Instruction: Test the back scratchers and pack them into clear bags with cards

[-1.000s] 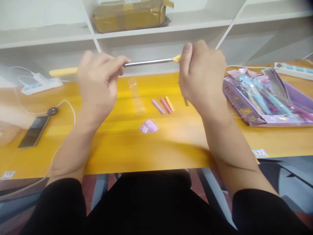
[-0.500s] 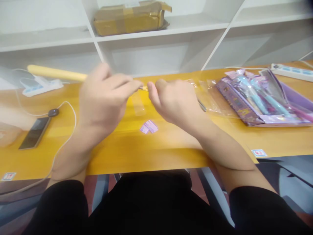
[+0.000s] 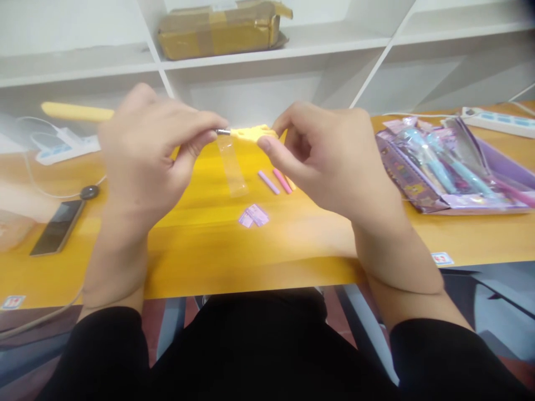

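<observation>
Between my hands is a yellow stick point(image 3: 77, 111) with a long pale handle, a short metal section and a small knobbly yellow head point(image 3: 251, 133), roughly hand-shaped. My left hand point(image 3: 154, 145) is closed around the stick, thumb and forefinger pinching near the metal section; the handle sticks out to the left. My right hand point(image 3: 330, 150) pinches the far end of the yellow head between thumb and fingers. Head and metal meet; I cannot tell how they are joined. Below them on the table lie a purple stick point(image 3: 268, 182), a pink stick point(image 3: 283, 181) and a partly hidden orange one.
A clear plastic strip point(image 3: 232, 170) and small purple cards point(image 3: 254, 215) lie on the wooden table. To the right stands a purple box point(image 3: 412, 178) of wrapped items; a phone point(image 3: 57, 227) and power strip point(image 3: 69, 149) are left. Shelves behind bear a taped carton point(image 3: 219, 30).
Both hands have risen slightly, and my right hand has turned and moved right, uncovering the yellow head. The coloured sticks on the table now show.
</observation>
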The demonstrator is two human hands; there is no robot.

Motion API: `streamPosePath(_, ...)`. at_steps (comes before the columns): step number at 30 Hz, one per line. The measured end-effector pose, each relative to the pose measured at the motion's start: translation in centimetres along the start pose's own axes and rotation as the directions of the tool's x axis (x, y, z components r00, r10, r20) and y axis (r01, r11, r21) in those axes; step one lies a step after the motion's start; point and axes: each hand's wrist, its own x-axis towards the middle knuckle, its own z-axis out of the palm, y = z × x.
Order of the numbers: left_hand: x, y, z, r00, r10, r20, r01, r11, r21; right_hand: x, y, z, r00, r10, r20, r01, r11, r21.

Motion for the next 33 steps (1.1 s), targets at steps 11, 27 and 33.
streamPosePath(11,-0.7,-0.3,0.4,0.965,0.166,-0.201,-0.160,0.986,0.045,-0.1,0.1,-1.1,0.998,0.065,0.023,-0.068,0.990,0.124)
streamPosePath(27,-0.5,-1.6,1.1,0.922,0.258,-0.289,-0.238,0.966,0.104,0.0,0.2,-1.1,1.000,0.012,-0.002,-0.011,0.992,0.124)
streamPosePath(33,-0.8,-1.0,0.7,0.951,0.157,-0.265,-0.145,0.987,0.066,0.0,0.2,-1.0,0.999,0.021,-0.024,-0.017,0.987,0.159)
